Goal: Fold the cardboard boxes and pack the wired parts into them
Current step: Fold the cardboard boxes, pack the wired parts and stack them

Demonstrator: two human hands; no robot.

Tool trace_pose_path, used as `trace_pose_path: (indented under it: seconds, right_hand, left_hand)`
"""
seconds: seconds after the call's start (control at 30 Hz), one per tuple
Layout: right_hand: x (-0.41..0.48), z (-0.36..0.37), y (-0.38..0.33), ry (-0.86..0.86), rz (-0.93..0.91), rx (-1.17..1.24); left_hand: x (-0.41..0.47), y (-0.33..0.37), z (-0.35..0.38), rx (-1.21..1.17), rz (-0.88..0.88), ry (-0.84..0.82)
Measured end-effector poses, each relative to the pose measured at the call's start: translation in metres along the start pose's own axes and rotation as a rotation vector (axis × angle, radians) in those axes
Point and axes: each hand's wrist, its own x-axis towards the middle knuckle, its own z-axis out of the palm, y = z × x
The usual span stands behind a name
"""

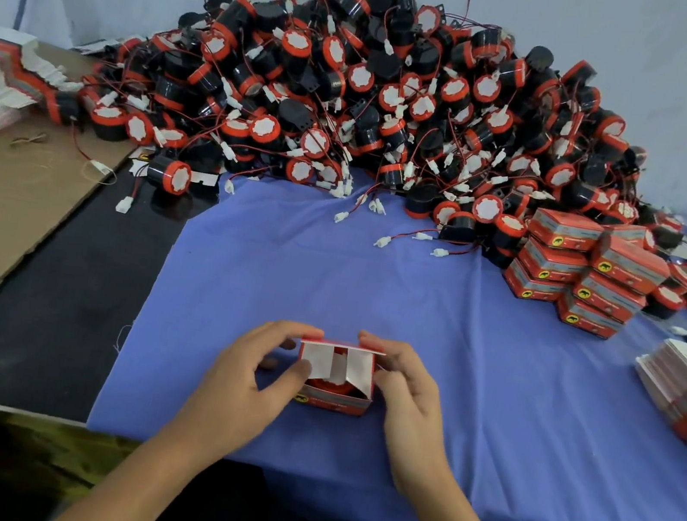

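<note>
I see both hands gripping a small red box (335, 377) near the front of the blue cloth (473, 373) on the worktop: my left hand (254, 375) pinches its left flap, my right hand (406, 389) curls around its right side. A red part sits inside. The pile of wired parts (382, 98) lies far behind.

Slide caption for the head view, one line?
Left hand and right hand grip a red box, flaps open, on the blue cloth.

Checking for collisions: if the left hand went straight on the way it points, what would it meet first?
The left hand grips the small open red cardboard box, so that comes first; right behind it, probably, the right hand.
</note>
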Motion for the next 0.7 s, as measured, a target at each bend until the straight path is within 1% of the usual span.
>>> trace_pose_path:
  seconds: [0.1,0.27,0.33,0.43,0.53,0.7]
  right_hand:
    - [-0.0005,-0.0059,0.0034,-0.082,0.043,0.069]
    - [-0.004,-0.0048,0.0083,-0.134,0.003,-0.038]
    - [-0.0045,-0.0049,0.0077,-0.137,-0.005,-0.024]
    - [-0.0042,-0.0059,0.004,-0.179,-0.009,-0.011]
    - [-0.0037,-0.0072,0.0011,-0.221,-0.032,-0.064]
    - [-0.0041,-0.0052,0.0037,-0.204,-0.063,-0.058]
  left_hand:
    - [-0.0052,0.0007,-0.0049,0.02,0.058,-0.045]
    - [-0.007,0.0029,-0.0051,0.125,0.087,-0.077]
    - [-0.0064,0.0028,-0.0048,0.141,0.091,-0.085]
    - [-0.0059,0.0012,-0.0054,0.14,0.103,-0.084]
    - [-0.0063,-0.0001,-0.0045,0.2,0.135,-0.09]
    - [-0.0055,0.0007,-0.002,0.173,0.11,-0.031]
